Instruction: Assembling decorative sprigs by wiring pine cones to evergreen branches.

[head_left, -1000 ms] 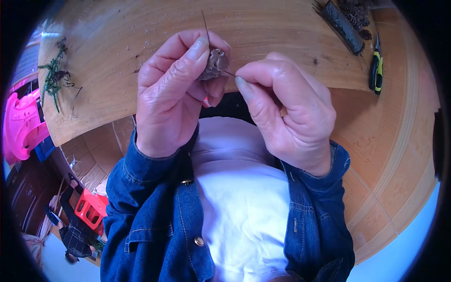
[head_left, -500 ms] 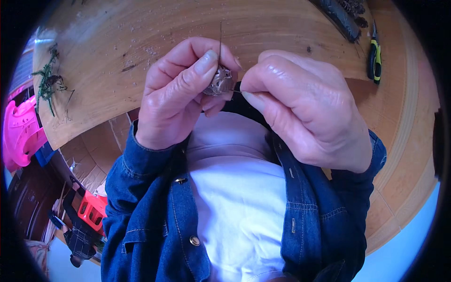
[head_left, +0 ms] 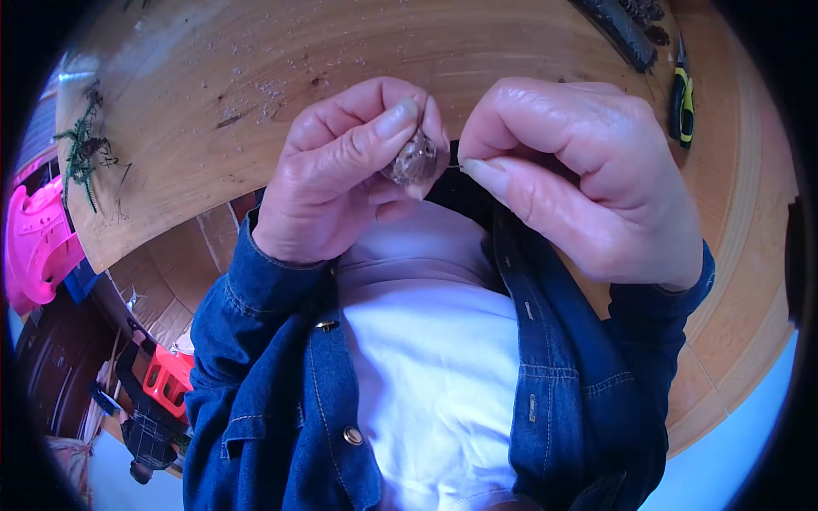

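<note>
My left hand point(head_left: 345, 175) pinches a small brown scaly lump, like a little pine cone point(head_left: 411, 159), between thumb and fingertips, close under the camera. My right hand point(head_left: 579, 175) is beside it, its fingers closed on a thin dark wire point(head_left: 454, 166) that meets the cone's right side. Both hands hover above the near edge of a round wooden table point(head_left: 256, 77). Blue denim sleeves cover both forearms.
A sprig of green needles point(head_left: 83, 153) lies at the table's left edge. Yellow-handled pliers point(head_left: 682, 98) and a dark tray with small cones point(head_left: 626, 25) sit at the far right. A pink plastic stool point(head_left: 34, 247) and a red crate point(head_left: 166, 379) stand on the floor to the left.
Both hands have drifted right and closer to the camera. The thin wire that stuck up above the cone no longer shows there; only a short length shows between cone and right fingers.
</note>
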Motion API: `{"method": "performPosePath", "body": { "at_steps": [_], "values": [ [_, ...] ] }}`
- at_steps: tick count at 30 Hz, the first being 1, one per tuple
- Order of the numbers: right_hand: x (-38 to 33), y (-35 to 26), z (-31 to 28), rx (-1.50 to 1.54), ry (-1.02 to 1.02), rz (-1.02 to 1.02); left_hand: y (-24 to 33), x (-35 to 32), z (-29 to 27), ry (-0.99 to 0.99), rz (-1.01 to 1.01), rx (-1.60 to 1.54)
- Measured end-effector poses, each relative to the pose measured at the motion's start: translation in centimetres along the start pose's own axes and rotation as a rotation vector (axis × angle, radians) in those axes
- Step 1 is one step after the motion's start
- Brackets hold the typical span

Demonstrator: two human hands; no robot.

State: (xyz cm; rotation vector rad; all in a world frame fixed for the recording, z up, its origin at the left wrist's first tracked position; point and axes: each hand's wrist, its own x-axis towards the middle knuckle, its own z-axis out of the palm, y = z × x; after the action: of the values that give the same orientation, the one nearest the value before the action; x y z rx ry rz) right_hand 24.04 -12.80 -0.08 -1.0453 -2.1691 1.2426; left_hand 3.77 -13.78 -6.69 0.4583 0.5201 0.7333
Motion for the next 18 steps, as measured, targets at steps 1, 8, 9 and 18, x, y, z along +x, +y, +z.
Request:
{"method": "performPosePath", "body": {
  "at_steps": [1, 8, 9, 18],
  "values": [
    [0.0, 0.1, 0.0, 0.029, -0.003, 0.003, 0.1, -0.1, -0.1, 0.001, -0.001, 0.0],
    [-0.2, -0.3, -0.7, -0.144, -0.085, 0.053, 0.4, -0.5, 0.5, -0.012, 0.281, 0.774],
    [-0.3, -0.4, -0.8, -0.164, -0.097, 0.074, 0.6, -0.3, 0.7, -0.019, 0.279, 0.771],
    [0.1, -0.8, -2.6, 0.042, -0.191, 0.157, 2.6, -0.9, 1.3, -0.107, 0.594, 1.506]
  ]
}}
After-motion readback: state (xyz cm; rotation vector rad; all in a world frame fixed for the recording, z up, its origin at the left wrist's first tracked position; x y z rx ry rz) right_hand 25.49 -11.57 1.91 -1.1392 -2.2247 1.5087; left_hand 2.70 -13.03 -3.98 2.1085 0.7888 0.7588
